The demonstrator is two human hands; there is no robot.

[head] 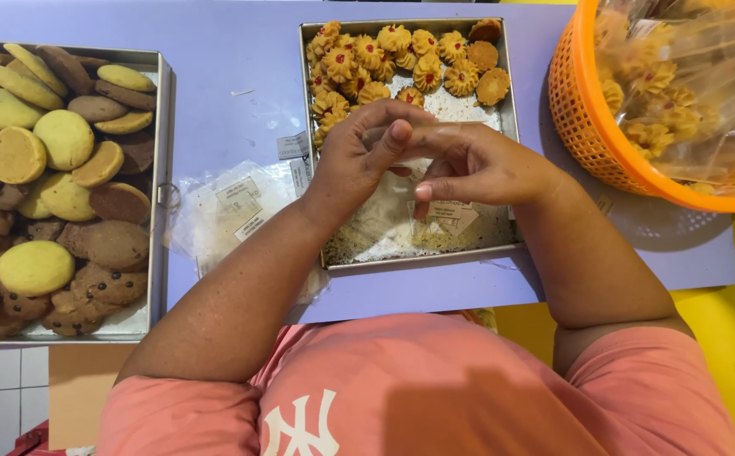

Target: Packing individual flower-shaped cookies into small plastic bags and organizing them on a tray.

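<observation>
My left hand (359, 156) and my right hand (477, 165) meet over the middle metal tray (511, 127), both pinching a small clear plastic bag (422, 139) between the fingertips. The bag hangs down toward the tray's crumb-covered near half. Small yellow flower-shaped cookies with red centres (384, 59) fill the tray's far end, just beyond my fingers. What is inside the bag is too hidden to tell.
A large metal tray (160, 169) at the left holds several big yellow, brown and chocolate-chip cookies. Loose clear bags with paper labels (232, 211) lie between the trays. An orange basket (587, 118) of bagged cookies stands at the right on the purple table (232, 51).
</observation>
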